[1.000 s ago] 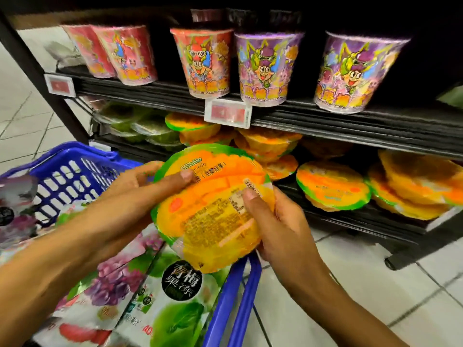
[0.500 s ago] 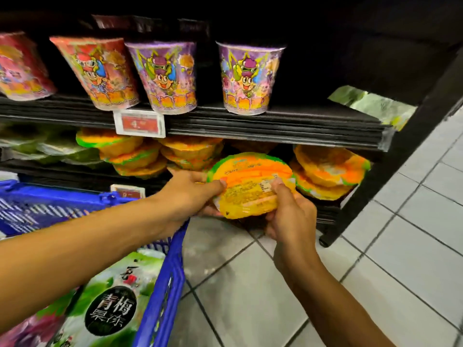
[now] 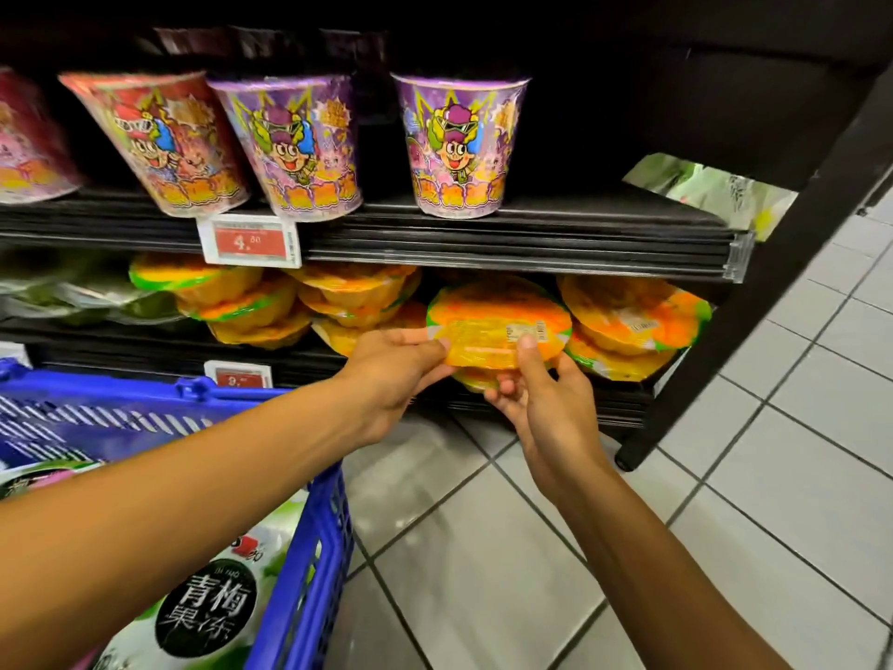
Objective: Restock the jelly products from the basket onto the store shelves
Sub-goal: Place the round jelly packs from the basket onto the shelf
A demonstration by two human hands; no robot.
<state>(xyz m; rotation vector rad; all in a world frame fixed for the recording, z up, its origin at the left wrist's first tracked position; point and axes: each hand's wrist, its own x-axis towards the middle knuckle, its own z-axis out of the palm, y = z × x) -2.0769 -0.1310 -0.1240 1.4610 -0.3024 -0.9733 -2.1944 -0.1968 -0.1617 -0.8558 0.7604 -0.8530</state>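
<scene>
A round orange jelly pack with a green rim (image 3: pixel 497 326) is held at the mouth of the lower shelf (image 3: pixel 546 403), between two stacks of like packs. My left hand (image 3: pixel 391 374) grips its left edge. My right hand (image 3: pixel 536 394) grips its near right edge, thumb on the label. Another orange pack lies just beneath it. The blue basket (image 3: pixel 309 534) stands at the lower left, holding a green plum jelly bag (image 3: pixel 203 616).
Cartoon-printed cups (image 3: pixel 459 147) line the upper shelf (image 3: pixel 483 234), with a red price tag (image 3: pixel 249 240) on its edge. Stacks of orange packs (image 3: pixel 628 326) fill the lower shelf's right end. A black shelf post (image 3: pixel 754 292) stands right, with white tiled floor (image 3: pixel 725 476) beyond.
Both hands have carried the orange pack from above the basket forward and right into the lower shelf opening. The view has shifted right along the shelves.
</scene>
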